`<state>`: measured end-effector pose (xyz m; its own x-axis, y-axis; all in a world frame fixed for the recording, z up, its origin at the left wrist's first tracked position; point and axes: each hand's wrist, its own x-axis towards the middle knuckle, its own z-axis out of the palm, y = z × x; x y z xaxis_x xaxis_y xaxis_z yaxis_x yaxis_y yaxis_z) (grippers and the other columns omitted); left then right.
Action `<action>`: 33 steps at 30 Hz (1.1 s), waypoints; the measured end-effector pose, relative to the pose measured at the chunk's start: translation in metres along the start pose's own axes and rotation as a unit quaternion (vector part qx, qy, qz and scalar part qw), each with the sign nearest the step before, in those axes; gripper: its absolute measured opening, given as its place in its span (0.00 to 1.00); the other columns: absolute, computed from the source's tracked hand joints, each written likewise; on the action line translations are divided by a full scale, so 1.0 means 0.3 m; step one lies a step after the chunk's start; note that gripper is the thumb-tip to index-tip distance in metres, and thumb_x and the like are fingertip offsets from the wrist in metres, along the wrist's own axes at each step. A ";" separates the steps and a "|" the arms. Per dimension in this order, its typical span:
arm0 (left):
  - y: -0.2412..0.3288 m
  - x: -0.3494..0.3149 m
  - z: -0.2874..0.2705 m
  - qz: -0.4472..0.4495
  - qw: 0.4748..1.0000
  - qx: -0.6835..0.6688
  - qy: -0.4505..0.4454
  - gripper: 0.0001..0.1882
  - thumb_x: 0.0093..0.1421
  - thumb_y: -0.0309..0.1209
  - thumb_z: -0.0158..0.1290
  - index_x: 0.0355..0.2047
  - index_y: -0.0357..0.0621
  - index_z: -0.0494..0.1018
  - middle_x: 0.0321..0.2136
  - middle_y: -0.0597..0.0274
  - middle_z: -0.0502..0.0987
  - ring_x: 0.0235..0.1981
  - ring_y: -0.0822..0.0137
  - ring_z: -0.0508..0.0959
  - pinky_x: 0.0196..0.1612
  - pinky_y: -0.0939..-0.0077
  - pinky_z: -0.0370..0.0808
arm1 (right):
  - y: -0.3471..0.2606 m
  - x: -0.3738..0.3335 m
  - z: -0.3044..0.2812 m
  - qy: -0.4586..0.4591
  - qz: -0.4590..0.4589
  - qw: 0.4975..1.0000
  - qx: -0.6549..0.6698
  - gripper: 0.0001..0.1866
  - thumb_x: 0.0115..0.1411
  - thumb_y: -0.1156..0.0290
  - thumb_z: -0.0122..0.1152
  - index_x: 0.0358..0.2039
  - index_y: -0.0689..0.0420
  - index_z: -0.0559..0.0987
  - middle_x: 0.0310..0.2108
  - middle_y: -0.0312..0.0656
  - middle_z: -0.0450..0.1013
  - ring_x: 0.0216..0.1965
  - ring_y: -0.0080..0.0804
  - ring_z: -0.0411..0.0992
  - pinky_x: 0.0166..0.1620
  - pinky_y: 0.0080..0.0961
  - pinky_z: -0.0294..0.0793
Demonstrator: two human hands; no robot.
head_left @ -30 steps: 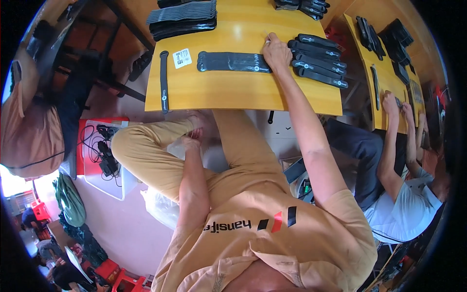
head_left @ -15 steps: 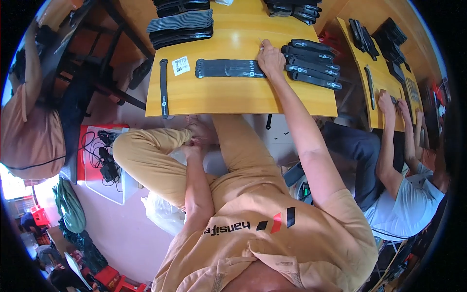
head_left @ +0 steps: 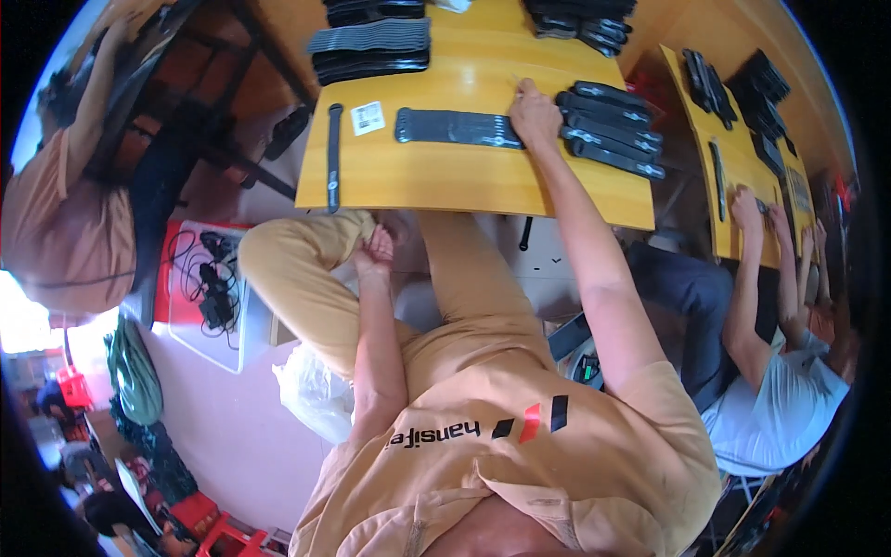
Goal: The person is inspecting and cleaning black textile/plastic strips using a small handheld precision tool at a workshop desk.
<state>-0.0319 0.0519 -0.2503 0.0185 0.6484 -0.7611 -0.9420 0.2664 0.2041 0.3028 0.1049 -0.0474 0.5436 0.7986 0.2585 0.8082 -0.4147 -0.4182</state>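
My right hand (head_left: 535, 115) is closed on the table, its fingers pinching a thin, pale, pointed thing whose kind I cannot make out. Beside it on the left lies a flat row of black straps (head_left: 455, 128), set edge to edge. To its right sits a pile of black strap bundles (head_left: 613, 130) with small white marks. A single black strap (head_left: 334, 158) lies lengthwise near the table's left end, with a white printed label (head_left: 368, 118) beside it. My left hand (head_left: 375, 249) is below the table edge by my bent leg, palm up with loosely curled fingers and nothing in it.
The yellow table (head_left: 483, 186) also holds stacked grey and black straps (head_left: 369, 37) and more black bundles (head_left: 580, 23) at the back. At right, a co-worker's hands (head_left: 756, 206) work at another table. A bin with black cables (head_left: 215, 297) stands at lower left.
The table appears shifted right and slightly up in view. My left hand has turned palm up near my leg. My right hand stays between the strap row and the pile.
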 end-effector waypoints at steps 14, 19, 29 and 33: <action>0.282 -0.561 0.391 0.195 0.763 0.556 -0.267 0.20 0.61 0.42 0.42 0.29 0.35 0.72 0.21 0.53 0.76 0.17 0.70 0.74 0.21 0.82 0.71 | 0.032 0.019 -0.011 0.009 -0.004 1.000 0.004 0.10 0.54 0.66 0.44 0.35 0.53 0.70 0.29 0.55 0.73 0.34 0.56 0.71 0.37 0.47 0.69; 0.242 -0.521 0.570 0.449 0.484 0.748 -0.070 0.21 0.53 0.43 0.50 0.33 0.33 0.70 0.27 0.47 0.76 0.29 0.55 0.76 0.33 0.67 0.73 | 0.012 0.028 -0.001 -0.055 0.033 0.998 0.002 0.11 0.55 0.65 0.43 0.37 0.52 0.70 0.32 0.56 0.73 0.38 0.54 0.71 0.40 0.45 0.69; 0.229 -0.418 0.611 0.343 0.381 0.858 -0.017 0.19 0.39 0.34 0.55 0.31 0.37 0.71 0.33 0.44 0.75 0.38 0.48 0.75 0.41 0.62 0.71 | 0.058 0.117 0.004 -0.129 0.062 0.988 0.051 0.10 0.52 0.66 0.47 0.34 0.51 0.72 0.36 0.52 0.72 0.43 0.49 0.70 0.43 0.41 0.68; 0.256 -0.357 0.535 0.362 0.448 0.815 -0.056 0.10 0.40 0.32 0.54 0.21 0.37 0.71 0.16 0.56 0.73 0.15 0.65 0.73 0.20 0.72 0.69 | 0.083 0.160 -0.015 -0.223 0.190 0.922 0.252 0.09 0.50 0.65 0.51 0.30 0.53 0.76 0.30 0.50 0.74 0.37 0.42 0.72 0.39 0.36 0.70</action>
<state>-0.0525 0.1173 -0.0542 0.0080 0.9933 -0.1149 0.7811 0.0655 0.6210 0.3499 0.1309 -0.0414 0.5276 0.7841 -0.3268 0.3099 -0.5359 -0.7854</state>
